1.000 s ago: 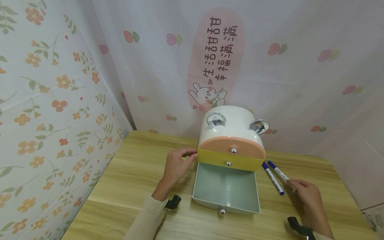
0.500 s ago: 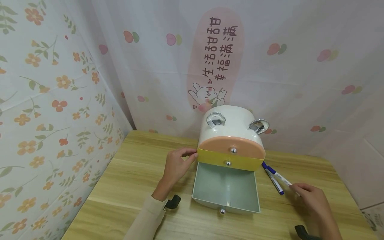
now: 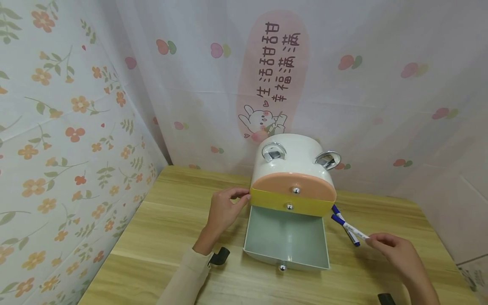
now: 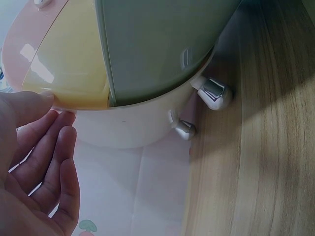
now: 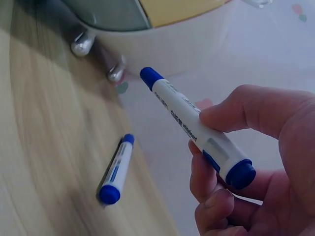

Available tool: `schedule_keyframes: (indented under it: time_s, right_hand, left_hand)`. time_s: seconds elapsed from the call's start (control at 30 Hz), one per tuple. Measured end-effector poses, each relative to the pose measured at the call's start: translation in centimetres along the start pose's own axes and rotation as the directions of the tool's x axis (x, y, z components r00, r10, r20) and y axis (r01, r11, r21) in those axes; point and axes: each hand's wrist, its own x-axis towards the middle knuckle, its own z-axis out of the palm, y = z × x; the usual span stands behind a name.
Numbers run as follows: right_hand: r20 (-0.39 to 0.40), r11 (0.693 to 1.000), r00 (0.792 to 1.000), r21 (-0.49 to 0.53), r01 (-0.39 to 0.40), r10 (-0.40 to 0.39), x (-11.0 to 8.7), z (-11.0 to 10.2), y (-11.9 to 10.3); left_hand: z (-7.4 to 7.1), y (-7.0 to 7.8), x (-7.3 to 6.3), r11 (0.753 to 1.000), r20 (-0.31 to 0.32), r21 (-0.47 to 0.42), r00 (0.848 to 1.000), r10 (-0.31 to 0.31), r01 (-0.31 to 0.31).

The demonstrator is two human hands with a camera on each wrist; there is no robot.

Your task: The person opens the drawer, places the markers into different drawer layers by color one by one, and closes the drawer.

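A white drawer box (image 3: 292,156) with an orange top drawer (image 3: 278,182), a yellow middle drawer (image 3: 268,200) and a pulled-out pale green bottom drawer (image 3: 287,233) stands at the back of the table. My left hand (image 3: 225,209) touches its left side; in the left wrist view the thumb lies on the yellow front's edge and the fingertips rest against the white wall. My right hand (image 3: 396,250) pinches a blue-capped white marker (image 5: 179,115) between thumb and fingers, cap pointing toward the box. A second such marker (image 5: 117,169) lies on the table right of the box.
Wooden tabletop (image 3: 171,220) surrounds the box. Patterned cloth curtain (image 3: 202,106) hangs behind and at the left. Chrome ear-like loops (image 3: 328,160) stick up from the box top, and silver feet (image 4: 214,93) hold it off the table.
My right hand has picked up one marker and swung its capped end left, so it now crosses over the other marker in the head view. The left hand stays put.
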Motion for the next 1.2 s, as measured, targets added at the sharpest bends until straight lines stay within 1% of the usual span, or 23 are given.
schedule_keyframes:
  time_s: [0.1, 0.23, 0.37, 0.5, 0.73, 0.83, 0.9, 1.03, 1.2]
  right_hand:
    - [-0.006, 0.999, 0.999, 0.01, 0.037, -0.037, -0.6, 0.2, -0.8]
    - [-0.001, 0.999, 0.999, 0.022, 0.049, -0.049, -1.4, 0.6, -2.0]
    - [0.004, 0.997, 0.997, 0.011, 0.08, -0.08, -2.2, 1.0, -3.2]
    - [-0.007, 0.994, 0.994, -0.005, 0.108, -0.108, -2.8, 1.2, -3.9]
    - [-0.027, 0.997, 0.997, -0.029, 0.067, -0.068, -3.1, 0.8, -4.4]
    - [-0.032, 0.997, 0.997, -0.032, 0.075, -0.076, -3.4, 0.8, -4.6]
    - [-0.04, 0.995, 0.994, -0.03, 0.097, -0.098, -3.7, 1.0, -4.8]
    - [-0.059, 0.986, 0.984, -0.024, 0.166, -0.167, -4.2, 1.5, -5.3]
    - [-0.101, 0.965, 0.96, -0.02, 0.26, -0.261, -4.7, 2.5, -6.3]
  left_hand:
    - [0.0, 0.0, 0.0, 1.0, 0.002, -0.005, 1.0, -0.001, 0.001]
    - [0.0, 0.0, 0.0, 1.0, 0.003, -0.008, 1.0, 0.004, -0.004]
    - [0.0, 0.1, 0.0, 1.0, 0.0, 0.0, 1.0, 0.007, -0.007]
    - [0.0, 0.0, 0.1, 1.0, 0.003, 0.016, 1.0, -0.004, 0.004]
    - [0.1, -0.1, 0.1, 1.0, -0.001, 0.013, 1.0, 0.002, -0.002]
    - [0.1, 0.0, 0.1, 1.0, -0.002, 0.015, 1.0, 0.001, -0.001]
    - [0.0, 0.0, 0.1, 1.0, -0.003, 0.016, 1.0, 0.0, 0.001]
    - [0.0, 0.0, 0.1, 1.0, -0.005, 0.011, 1.0, 0.0, 0.0]
    - [0.0, 0.0, 0.1, 1.0, -0.007, 0.003, 1.0, 0.009, -0.009]
